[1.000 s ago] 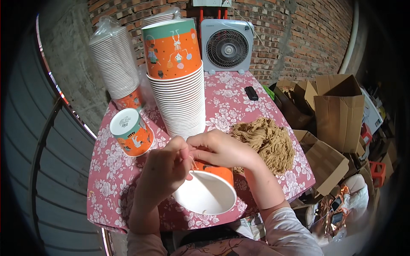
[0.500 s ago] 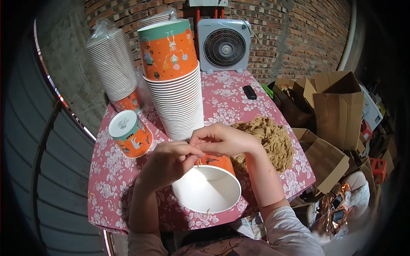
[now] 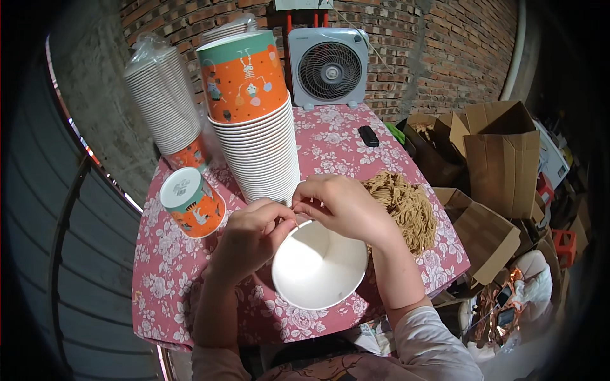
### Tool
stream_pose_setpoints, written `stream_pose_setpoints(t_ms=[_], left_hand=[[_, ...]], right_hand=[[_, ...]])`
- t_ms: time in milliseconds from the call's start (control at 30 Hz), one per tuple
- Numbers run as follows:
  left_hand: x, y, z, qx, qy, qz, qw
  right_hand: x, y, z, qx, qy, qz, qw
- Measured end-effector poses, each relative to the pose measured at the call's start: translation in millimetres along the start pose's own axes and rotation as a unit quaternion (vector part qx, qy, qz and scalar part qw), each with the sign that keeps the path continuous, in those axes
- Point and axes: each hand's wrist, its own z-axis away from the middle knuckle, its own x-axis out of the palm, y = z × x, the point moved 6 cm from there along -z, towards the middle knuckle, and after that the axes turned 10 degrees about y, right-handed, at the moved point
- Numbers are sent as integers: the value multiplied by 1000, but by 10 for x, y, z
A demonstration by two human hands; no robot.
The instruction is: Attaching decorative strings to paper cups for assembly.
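A white-lined paper bucket (image 3: 318, 279) lies tipped on the table with its wide mouth toward me. Both my hands meet at its far rim. My left hand (image 3: 254, 235) pinches with thumb and forefinger at that rim, where a short bit of tan cord (image 3: 297, 223) shows. From the other side my right hand (image 3: 343, 206) bends over, its fingertips closed close to the left ones; the exact hold is partly hidden by the fingers. A heap of tan cords (image 3: 403, 209) lies just right of my right hand.
A tall stack of paper buckets (image 3: 257, 146) stands beyond my hands, a bagged stack (image 3: 162, 101) behind it. One upside-down orange bucket (image 3: 194, 209) sits at left. A box fan (image 3: 330, 70), a small black object (image 3: 368, 136) and cardboard boxes (image 3: 502, 171) lie farther off.
The bucket has turned so that its mouth faces up toward me more, and its orange outside no longer shows. My hands have moved slightly apart at the rim.
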Motion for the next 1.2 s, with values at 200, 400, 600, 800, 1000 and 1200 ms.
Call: stream_pose_setpoints(t_ms=[200, 400, 600, 800, 1000, 1200], left_hand=[[79, -120, 40, -92, 7, 63, 994], [128, -257, 41, -196, 26, 197, 960], [67, -279, 79, -155, 0, 159, 975], [134, -476, 116, -325, -88, 301, 892], [125, -534, 122, -390, -100, 353, 844], [122, -594, 113, -395, -129, 383, 825]], right_hand=[[-140, -94, 40, 10, 83, -3, 997], [-205, -74, 18, 57, 98, -60, 992], [-149, -87, 3, 47, 78, -72, 993], [5, -112, -9, -10, 56, -32, 998], [-9, -162, -32, 23, 69, -68, 995], [-13, -194, -31, 12, 67, -54, 996]])
